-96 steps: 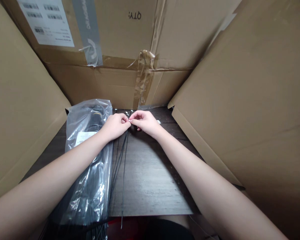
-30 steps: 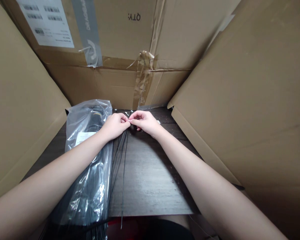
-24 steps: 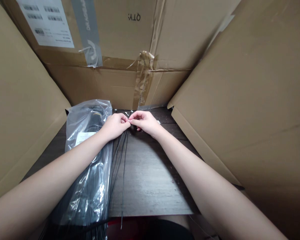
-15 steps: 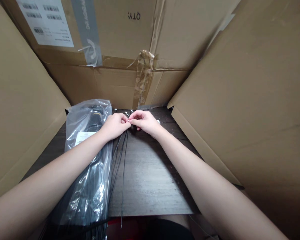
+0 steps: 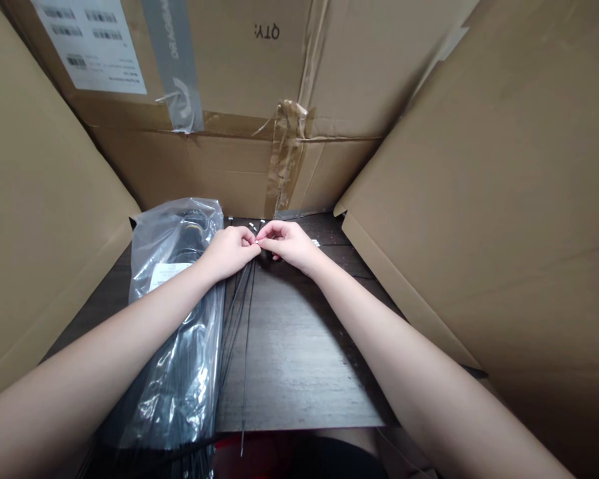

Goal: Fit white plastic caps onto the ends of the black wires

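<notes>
My left hand (image 5: 228, 253) and my right hand (image 5: 289, 245) meet above the far end of a dark wood-grain board (image 5: 299, 372), their fingertips pinched together. Several thin black cable ties (image 5: 247, 332) hang from that pinch and run toward me across the board. What the fingertips hold is too small to see exactly. Under my left forearm lies a transparent plastic bag (image 5: 174, 233) packed with black cable ties and bearing a white label (image 5: 168, 275). Small white bits (image 5: 249, 223) lie just beyond my hands.
Brown cardboard panels (image 5: 60, 199) rise on the left and right. Behind the board stands a taped cardboard box (image 5: 229, 173) with a white label and a grey tape strip. A red and black item (image 5: 299, 459) shows below the board's near edge.
My fingertips have drawn slightly closer and stay pinched at the same spot. The view has shifted only a little.
</notes>
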The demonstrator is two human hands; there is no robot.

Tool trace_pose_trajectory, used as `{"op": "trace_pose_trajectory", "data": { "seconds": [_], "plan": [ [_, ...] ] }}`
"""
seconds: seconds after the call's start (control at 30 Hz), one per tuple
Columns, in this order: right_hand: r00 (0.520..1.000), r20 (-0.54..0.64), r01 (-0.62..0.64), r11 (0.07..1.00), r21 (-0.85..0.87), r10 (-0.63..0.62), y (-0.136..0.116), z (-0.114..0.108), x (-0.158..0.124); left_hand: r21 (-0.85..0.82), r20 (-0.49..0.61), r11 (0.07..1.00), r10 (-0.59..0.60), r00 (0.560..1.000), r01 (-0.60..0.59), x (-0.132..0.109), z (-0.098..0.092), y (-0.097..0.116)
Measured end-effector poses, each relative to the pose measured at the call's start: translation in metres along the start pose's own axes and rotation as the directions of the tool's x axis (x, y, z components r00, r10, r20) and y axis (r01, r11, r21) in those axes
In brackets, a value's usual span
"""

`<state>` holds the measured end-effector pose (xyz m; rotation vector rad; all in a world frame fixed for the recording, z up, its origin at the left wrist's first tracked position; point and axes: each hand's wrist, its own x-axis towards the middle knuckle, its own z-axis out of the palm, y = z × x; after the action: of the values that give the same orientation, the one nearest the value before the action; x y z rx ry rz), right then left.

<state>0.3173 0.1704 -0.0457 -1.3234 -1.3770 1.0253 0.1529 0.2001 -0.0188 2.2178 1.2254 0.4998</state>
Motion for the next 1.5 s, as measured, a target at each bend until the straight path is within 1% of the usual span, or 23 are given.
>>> {"op": "trace_pose_trajectory", "data": {
  "seconds": [0.2,0.37,0.7,1.17,1.3,1.5],
  "plan": [
    [1.000,-0.005,-0.006,1.000,0.000,0.006,-0.0010,0.0009,-0.0002,0.008,-0.002,1.000,-0.007,1.000,0.007,0.0003,-0.0003,0.0005],
    [0.999,-0.020,-0.035,0.999,0.008,0.035,-0.0017,0.0012,0.0002,0.003,-0.015,1.000,-0.020,1.000,0.020,0.0007,0.0008,-0.0011],
    [0.997,-0.032,-0.067,0.998,-0.020,0.067,-0.0066,0.0007,-0.0011,-0.007,-0.008,1.000,-0.010,1.000,0.010,0.0021,0.0025,-0.0052],
    [0.997,-0.047,-0.059,0.998,-0.011,0.059,-0.0047,0.0001,-0.0006,-0.022,-0.024,1.000,-0.006,1.000,0.006,0.0033,0.0036,-0.0071],
    [0.998,-0.034,-0.058,0.998,-0.017,0.058,-0.0024,0.0010,0.0004,-0.007,-0.024,1.000,-0.010,1.000,0.010,0.0034,0.0037,-0.0073],
    [0.998,-0.035,-0.062,0.998,-0.025,0.061,-0.0002,0.0015,0.0024,-0.007,-0.017,1.000,-0.009,1.000,0.009,0.0028,0.0034,-0.0047]
  ]
}}
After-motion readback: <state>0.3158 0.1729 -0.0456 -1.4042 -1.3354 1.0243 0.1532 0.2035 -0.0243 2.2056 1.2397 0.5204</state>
